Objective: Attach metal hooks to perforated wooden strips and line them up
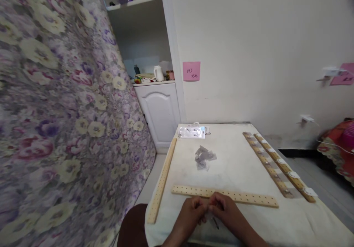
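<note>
1. White cloth [229, 162] covers the table, set against a pale wall [249, 55]; a flowered curtain [69, 110] hangs on the left, with a cabinet [159, 110] behind it.

2. Both hands are together at the near edge. The left hand [192, 213] and the right hand [224, 207] meet at the fingertips, thumbs and forefingers pinching what looks like a small clear bag [210, 214]. Neither hand is spread.

3. A dark piece [216, 223] shows just below the fingers, toward the person; whether it is inside the bag or sticking out of it, I cannot tell.

4. The two-handed pinch probably gives one hand something to pull or steady against, since the bag looks thin and slack.

5. Just beyond the hands, the near board [246, 197] runs crosswise, its rows of holes facing up. The right fingers overlap its edge in view; I cannot tell if they touch it.

6. The side board [163, 180] lies lengthwise along the left edge, likely put there so it is out of the way of the hands.

7. Past the near board is a loose pile [204, 158] of grey, clear packets, perhaps left central so either hand can reach it. The pack [192, 131] lies farther off, by the far edge.

8. Two more boards slant along the right: the inner board [267, 161] bears clear packets, the outer board [284, 168] white pieces, apparently spaced out to hold them apart.
</note>
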